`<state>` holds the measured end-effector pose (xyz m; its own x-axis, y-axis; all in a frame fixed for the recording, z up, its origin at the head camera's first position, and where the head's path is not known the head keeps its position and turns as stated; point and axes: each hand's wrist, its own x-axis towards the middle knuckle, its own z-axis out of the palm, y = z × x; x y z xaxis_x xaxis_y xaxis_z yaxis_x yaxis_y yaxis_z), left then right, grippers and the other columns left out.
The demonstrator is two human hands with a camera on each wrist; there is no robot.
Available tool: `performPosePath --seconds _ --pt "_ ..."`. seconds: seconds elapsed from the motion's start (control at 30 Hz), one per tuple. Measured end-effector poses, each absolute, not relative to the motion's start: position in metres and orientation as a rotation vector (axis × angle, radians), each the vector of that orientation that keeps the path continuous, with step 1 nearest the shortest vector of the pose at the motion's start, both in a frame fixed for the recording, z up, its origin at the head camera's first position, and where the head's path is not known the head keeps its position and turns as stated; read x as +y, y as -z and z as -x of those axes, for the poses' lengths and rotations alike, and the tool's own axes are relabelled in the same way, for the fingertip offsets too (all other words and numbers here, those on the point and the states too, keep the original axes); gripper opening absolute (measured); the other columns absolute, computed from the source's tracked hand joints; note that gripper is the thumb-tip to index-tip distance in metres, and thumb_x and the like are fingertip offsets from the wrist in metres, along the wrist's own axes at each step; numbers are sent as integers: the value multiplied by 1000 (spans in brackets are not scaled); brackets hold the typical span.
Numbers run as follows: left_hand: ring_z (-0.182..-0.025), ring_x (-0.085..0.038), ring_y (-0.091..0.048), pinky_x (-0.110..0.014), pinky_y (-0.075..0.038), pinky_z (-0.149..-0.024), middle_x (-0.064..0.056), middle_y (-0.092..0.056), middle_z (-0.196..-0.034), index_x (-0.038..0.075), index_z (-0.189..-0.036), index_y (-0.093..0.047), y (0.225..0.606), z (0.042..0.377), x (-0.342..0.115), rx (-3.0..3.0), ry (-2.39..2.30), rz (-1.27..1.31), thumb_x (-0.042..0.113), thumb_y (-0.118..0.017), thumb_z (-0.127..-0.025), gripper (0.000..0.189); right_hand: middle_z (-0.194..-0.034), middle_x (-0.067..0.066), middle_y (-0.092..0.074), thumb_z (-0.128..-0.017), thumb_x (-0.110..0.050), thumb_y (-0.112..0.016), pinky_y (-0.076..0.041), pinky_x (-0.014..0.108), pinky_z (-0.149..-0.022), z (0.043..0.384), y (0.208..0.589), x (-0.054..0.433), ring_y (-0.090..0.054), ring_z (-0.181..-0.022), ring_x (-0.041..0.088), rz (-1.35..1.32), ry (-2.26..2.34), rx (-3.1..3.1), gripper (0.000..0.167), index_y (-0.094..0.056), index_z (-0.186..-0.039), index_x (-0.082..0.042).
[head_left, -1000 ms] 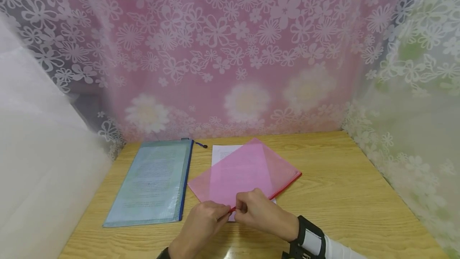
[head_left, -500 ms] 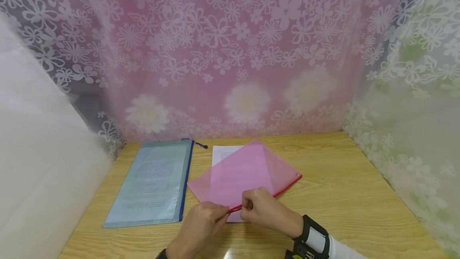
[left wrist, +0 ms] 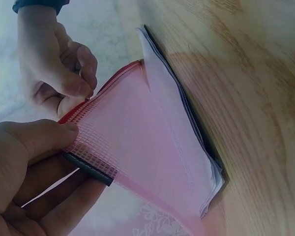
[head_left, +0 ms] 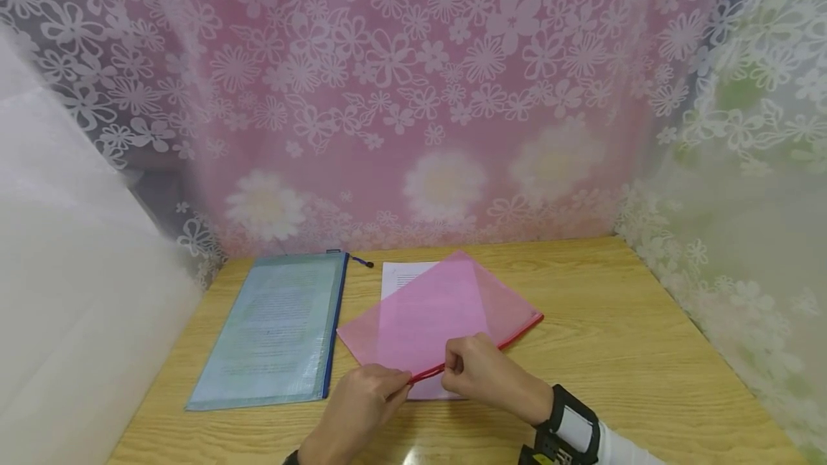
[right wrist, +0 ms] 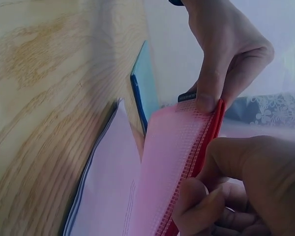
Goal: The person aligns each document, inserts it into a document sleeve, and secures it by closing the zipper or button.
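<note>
A pink translucent zip pouch with a red zipper lies at a slant, its near corner raised. My left hand pinches that corner between thumb and fingers, beside a small dark tab. My right hand has curled fingers pinching the red zipper a short way to the right; whatever slider is there is hidden in the fingers. In the right wrist view, both the left hand and the right hand are on the zippered edge. Beneath the pouch is a stack of printed paper, mostly covered.
A blue-green zip pouch with printed sheets inside lies flat on the left of the wooden table. Its blue cord pull sticks out at the top. Flowered curtains hang behind and on the right, with a white sheet on the left.
My right hand has slid rightward along the red zipper, widening the gap to my left hand. The left hand holds the corner in nearly the same spot.
</note>
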<state>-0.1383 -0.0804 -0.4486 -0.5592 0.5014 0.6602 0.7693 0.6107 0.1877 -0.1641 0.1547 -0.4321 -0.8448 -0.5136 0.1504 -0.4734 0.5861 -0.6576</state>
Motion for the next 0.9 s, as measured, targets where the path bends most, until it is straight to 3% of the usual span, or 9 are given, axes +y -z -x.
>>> performPosePath --seconds 0.9 --pt "-71 -1 -70 -11 -53 -65 7 -79 -80 14 -85 -83 446 135 -81 -2297 682 999 1 -89 -72 19 -64 -10 -55 -79 -1 -67 -37 17 -47 174 437 181 -44 -52 -2 684 1097 2791 20 -61 -67 -16"
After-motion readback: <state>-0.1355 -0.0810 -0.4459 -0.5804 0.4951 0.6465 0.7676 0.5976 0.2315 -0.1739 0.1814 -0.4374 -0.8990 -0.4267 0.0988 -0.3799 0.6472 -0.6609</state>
